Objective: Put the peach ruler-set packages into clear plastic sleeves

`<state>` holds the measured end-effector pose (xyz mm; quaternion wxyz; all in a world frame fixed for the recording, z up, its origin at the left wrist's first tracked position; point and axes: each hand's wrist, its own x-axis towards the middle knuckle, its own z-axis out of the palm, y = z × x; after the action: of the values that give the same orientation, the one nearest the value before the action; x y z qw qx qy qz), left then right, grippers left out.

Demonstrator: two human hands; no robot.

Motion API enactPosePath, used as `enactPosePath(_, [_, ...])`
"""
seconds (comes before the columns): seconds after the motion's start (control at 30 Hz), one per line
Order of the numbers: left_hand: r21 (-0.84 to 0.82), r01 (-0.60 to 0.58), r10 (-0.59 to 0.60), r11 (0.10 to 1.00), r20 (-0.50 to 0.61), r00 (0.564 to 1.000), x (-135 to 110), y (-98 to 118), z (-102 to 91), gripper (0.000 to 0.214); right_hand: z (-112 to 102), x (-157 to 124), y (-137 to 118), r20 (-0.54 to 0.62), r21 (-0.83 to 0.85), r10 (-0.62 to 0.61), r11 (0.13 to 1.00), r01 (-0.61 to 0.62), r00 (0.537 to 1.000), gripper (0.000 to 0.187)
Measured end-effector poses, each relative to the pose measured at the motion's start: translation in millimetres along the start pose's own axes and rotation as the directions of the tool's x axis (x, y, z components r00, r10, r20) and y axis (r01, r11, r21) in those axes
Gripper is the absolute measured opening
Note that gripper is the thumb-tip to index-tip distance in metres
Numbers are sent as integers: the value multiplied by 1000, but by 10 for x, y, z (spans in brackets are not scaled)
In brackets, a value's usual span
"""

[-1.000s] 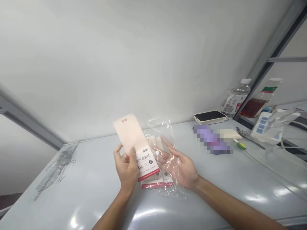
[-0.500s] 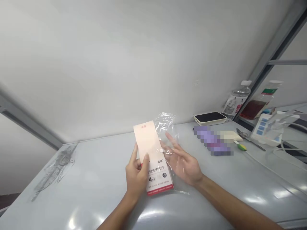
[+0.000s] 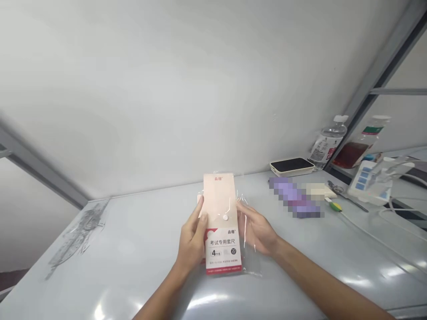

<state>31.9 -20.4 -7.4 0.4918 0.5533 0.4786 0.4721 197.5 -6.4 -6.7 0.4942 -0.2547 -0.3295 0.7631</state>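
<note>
Held upright above the pale table is a peach paper ruler-set packet [image 3: 222, 249] with a red-and-white printed label and a small round button closure. My left hand [image 3: 191, 240] grips its left edge, with the thumb on the front. Clear plastic bag [image 3: 248, 253] shows around the packet's top and right edges, and I cannot tell whether the packet is inside it. My right hand [image 3: 256, 232] holds the bag at the packet's right side. The hands hide part of the packet's edges.
The pale table [image 3: 110, 235] stretches ahead to a white wall. At the far right lie a black-faced device [image 3: 292, 166], a pixelated purple object [image 3: 295, 198], scissors [image 3: 336, 189], a white cable, a white unit with blue panels [image 3: 363, 182], and two plastic bottles [image 3: 327, 142].
The fanned packets have closed into one upright stack, and the raised flap no longer stands out. My hands have moved closer together, and the bag now sits against the packet.
</note>
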Motion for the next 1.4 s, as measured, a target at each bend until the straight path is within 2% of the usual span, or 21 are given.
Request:
enactPosePath(0.1, [-77,57,-43,995,172,984,60,49,-61,50,-19,-1,-15,-39,26,-2,1000,3,999,29])
enactPosePath(0.17, [-48,89,-73,995,272,960,96,51,-95,37,-31,2,-24,-56,26,1,1000,0,998,29])
enactPosePath(0.2, [-26,101,-90,995,286,954,113,46,-108,33,-38,5,-28,-53,20,9,1000,-8,999,29])
enactPosePath(0.27, [8,113,-112,994,248,962,143,31,-126,31,-58,15,-36,-32,-30,31,999,-32,999,29])
enactPosePath(0.37, [81,104,-112,991,109,988,179,-3,-145,29,-97,30,-43,9,-211,68,975,-64,998,31])
enactPosePath(0.5, [336,85,-60,938,-82,995,201,-76,-167,32,-117,41,-11,62,-413,35,911,-7,997,33])
enactPosePath(0.6, [546,38,14,837,-92,996,208,-132,-188,35,-106,49,46,89,-478,-31,876,70,996,35])
enactPosePath(0.7, [641,-10,56,768,-50,997,215,-156,-204,41,-104,60,104,74,-538,-84,836,111,994,34])
enactPosePath(0.87, [608,-42,81,793,-37,996,195,-156,-178,38,-108,52,173,36,-602,-115,790,113,993,32])
enactPosePath(1.0, [551,-33,48,834,-13,999,158,-167,-126,36,-82,27,187,3,-651,-154,750,119,988,29])
enactPosePath(1.07, [487,-32,36,873,2,999,150,-152,-115,35,-71,23,176,-2,-635,-142,764,108,990,29])
enactPosePath(1.23, [267,37,-32,963,-23,999,162,-18,-158,35,-76,38,137,-9,-489,-7,872,2,1000,38])
enactPosePath(1.3, [243,63,-61,968,-17,998,169,19,-178,34,-73,38,139,-22,-494,-1,870,-10,1000,37])
enactPosePath(1.4, [280,40,-50,959,26,998,162,-1,-167,33,-53,25,182,-72,-590,-29,807,-19,997,31])
